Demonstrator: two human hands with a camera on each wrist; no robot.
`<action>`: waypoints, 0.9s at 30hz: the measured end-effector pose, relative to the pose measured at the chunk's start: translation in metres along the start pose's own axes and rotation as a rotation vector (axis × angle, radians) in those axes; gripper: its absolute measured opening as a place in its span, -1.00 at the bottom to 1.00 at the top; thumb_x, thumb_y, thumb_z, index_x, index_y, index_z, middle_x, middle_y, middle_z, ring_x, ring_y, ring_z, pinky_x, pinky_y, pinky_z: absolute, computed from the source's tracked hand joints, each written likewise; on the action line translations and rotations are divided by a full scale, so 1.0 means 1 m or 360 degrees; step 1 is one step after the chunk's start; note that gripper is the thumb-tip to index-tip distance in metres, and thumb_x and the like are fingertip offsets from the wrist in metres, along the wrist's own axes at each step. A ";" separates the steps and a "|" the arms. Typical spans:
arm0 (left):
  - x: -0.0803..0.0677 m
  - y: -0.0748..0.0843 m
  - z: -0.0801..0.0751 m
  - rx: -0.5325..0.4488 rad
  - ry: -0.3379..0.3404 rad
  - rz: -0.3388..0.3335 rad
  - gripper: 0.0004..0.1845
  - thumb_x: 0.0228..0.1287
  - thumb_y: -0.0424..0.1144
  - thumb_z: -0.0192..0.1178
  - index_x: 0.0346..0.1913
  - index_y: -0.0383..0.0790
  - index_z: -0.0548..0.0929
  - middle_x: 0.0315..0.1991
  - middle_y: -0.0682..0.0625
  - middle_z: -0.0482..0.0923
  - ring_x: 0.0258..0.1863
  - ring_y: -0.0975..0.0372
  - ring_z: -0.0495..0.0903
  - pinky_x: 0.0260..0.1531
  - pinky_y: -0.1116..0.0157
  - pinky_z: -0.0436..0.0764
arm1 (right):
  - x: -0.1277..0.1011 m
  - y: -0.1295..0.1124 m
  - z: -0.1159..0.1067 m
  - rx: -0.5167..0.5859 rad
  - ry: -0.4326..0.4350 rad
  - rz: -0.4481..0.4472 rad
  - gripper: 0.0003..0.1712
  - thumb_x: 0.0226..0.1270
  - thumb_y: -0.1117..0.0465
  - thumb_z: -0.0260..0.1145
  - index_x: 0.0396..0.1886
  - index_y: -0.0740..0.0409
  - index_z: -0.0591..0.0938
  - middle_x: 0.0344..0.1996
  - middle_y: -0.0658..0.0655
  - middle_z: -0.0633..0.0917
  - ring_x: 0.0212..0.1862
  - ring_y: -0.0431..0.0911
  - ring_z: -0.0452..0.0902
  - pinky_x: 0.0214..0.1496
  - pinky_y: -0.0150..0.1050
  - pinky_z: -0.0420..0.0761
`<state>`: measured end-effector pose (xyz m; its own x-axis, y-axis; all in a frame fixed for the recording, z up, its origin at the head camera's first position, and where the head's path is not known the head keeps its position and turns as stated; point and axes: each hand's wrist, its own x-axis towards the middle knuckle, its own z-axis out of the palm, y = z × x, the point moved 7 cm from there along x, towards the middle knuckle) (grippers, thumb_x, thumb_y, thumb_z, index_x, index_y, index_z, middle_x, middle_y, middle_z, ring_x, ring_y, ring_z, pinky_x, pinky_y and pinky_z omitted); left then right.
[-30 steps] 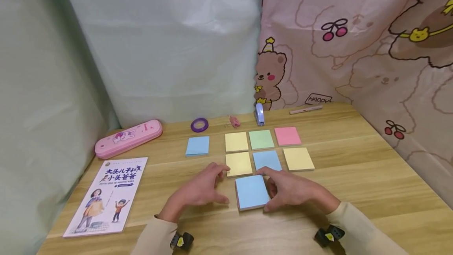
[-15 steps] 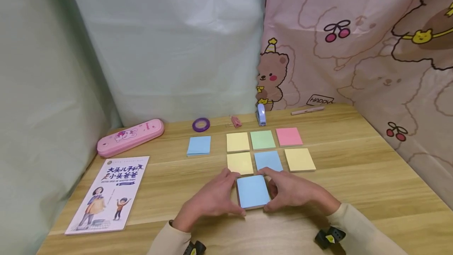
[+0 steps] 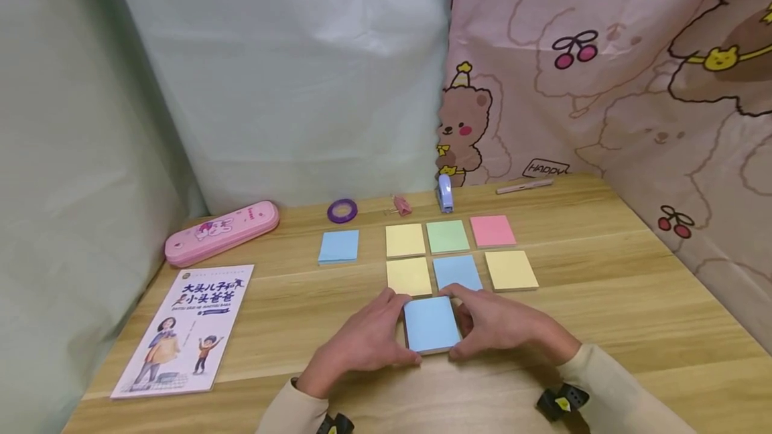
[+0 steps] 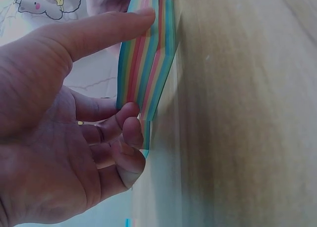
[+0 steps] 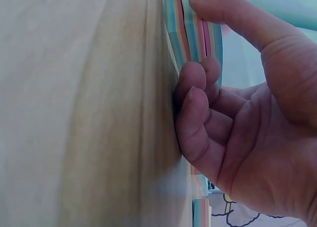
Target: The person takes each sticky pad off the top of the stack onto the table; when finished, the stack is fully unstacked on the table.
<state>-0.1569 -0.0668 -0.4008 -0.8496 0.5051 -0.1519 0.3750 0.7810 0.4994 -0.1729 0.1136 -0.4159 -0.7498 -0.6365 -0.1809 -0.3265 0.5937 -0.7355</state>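
A thick stack of sticky notes point(image 3: 431, 325) with a blue top sheet lies at the front middle of the table. My left hand point(image 3: 369, 332) holds its left side, thumb at the near corner and index finger at the far one. On the opposite side my right hand point(image 3: 497, 321) grips it in the same way. Seen from the left wrist, the stack point(image 4: 141, 64) shows striped edges of blue, yellow and pink, in two blocks one upon the other. The right wrist view shows the remaining fingers of that hand point(image 5: 252, 108) curled beside the striped edge.
Just beyond the stack lie two rows of sticky pads, among them a yellow pad point(image 3: 409, 276), a blue pad point(image 3: 456, 272) and a pink pad point(image 3: 492, 230). A lone blue pad point(image 3: 339, 246), purple tape point(image 3: 342, 211), stapler point(image 3: 445, 194), pencil case point(image 3: 222, 233) and book point(image 3: 183, 331) surround them.
My left hand has moved right from beside the stack and now holds its left side. The right hand stays at the right side.
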 end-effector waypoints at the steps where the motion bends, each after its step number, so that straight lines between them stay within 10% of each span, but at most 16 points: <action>1: 0.000 0.000 0.000 0.0000 0.0001 0.0002 -0.04 -0.07 0.09 0.69 0.36 -0.25 0.50 -0.05 0.02 0.46 -0.19 0.25 0.46 -0.21 0.28 0.61 | 0.000 0.000 0.000 -0.0002 -0.0006 0.0009 0.00 0.04 0.03 0.70 0.43 0.06 0.37 -0.33 -0.10 0.71 -0.29 -0.23 0.58 -0.25 -0.36 0.58; 21: -0.011 -0.017 -0.014 -0.0213 0.0015 -0.0012 -0.06 -0.05 -0.03 0.68 0.39 -0.29 0.48 0.10 0.00 0.51 0.08 0.15 0.52 0.25 0.02 0.63 | -0.002 0.001 0.000 0.0000 -0.0024 -0.0018 -0.05 0.06 0.10 0.68 0.38 0.11 0.37 -0.56 -0.15 0.53 -0.48 -0.31 0.37 -0.43 -0.42 0.36; 27: -0.024 -0.036 -0.038 -0.0238 0.0085 -0.0061 -0.07 -0.01 -0.13 0.67 0.42 -0.29 0.46 -0.01 0.00 0.45 -0.10 0.16 0.45 -0.14 0.25 0.53 | -0.002 -0.001 0.000 0.0015 -0.0029 -0.0013 -0.09 0.05 0.11 0.68 0.35 0.06 0.39 -0.57 -0.14 0.51 -0.48 -0.30 0.36 -0.43 -0.43 0.35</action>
<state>-0.1642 -0.1209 -0.3822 -0.8823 0.4525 -0.1297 0.2859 0.7339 0.6161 -0.1709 0.1143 -0.4152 -0.7365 -0.6502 -0.1865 -0.3272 0.5837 -0.7431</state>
